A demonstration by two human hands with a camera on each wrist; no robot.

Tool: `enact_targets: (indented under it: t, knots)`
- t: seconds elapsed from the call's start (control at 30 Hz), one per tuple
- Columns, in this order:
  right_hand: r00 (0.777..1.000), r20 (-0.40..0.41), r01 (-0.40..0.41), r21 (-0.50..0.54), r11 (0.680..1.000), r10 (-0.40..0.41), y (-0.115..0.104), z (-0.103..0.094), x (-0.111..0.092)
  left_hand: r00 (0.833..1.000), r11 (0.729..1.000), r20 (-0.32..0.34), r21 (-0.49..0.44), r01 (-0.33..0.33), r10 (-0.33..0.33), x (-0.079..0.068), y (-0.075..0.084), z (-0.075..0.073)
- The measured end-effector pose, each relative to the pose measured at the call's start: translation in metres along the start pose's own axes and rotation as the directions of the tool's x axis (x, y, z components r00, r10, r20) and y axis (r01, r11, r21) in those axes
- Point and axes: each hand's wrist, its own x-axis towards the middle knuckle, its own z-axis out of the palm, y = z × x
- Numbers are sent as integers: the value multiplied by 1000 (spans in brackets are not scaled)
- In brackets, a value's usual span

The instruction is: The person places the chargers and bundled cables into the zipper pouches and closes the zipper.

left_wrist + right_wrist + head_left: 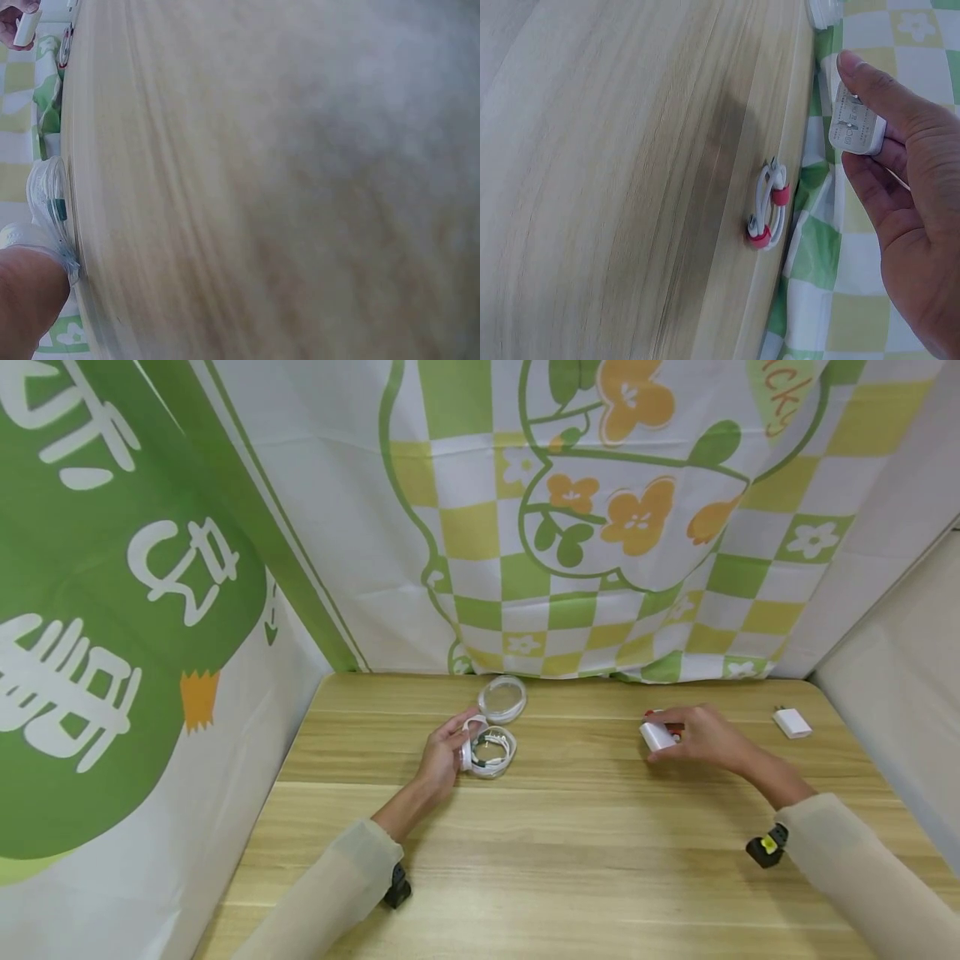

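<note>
My left hand (441, 758) grips a white coiled cable (467, 753) at the left of the table, its thumb over the near side. Right beside it lies another white cable coil (502, 765) with dark green bits on it. In the left wrist view the thumb (30, 300) presses against clear wrapping. My right hand (701, 739) pinches a white charger plug (855, 124) between thumb and fingers, raised above the table. Below it lies a white cable (769, 206) bundled with red ties, mostly hidden behind the hand in the head view.
A third white coil (502, 699) lies near the table's back edge, behind the left hand. Another white charger plug (792, 722) sits at the far right. The wooden table (555, 860) meets a patterned cloth (577, 643) at the back.
</note>
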Motion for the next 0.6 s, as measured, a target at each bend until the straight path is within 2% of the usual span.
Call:
enact_targets:
  t: [0.17, 0.6]
  knots:
    - [999, -12, 34, -4, 999, -34, -4, 3, 3, 1000, 1000, 6, -8, -2, 2, 0, 1, 1]
    - [999, -16, 36, 2, 999, -36, -17, 13, 16, 1000, 1000, -1, -19, -6, 6, 2, -1, 0]
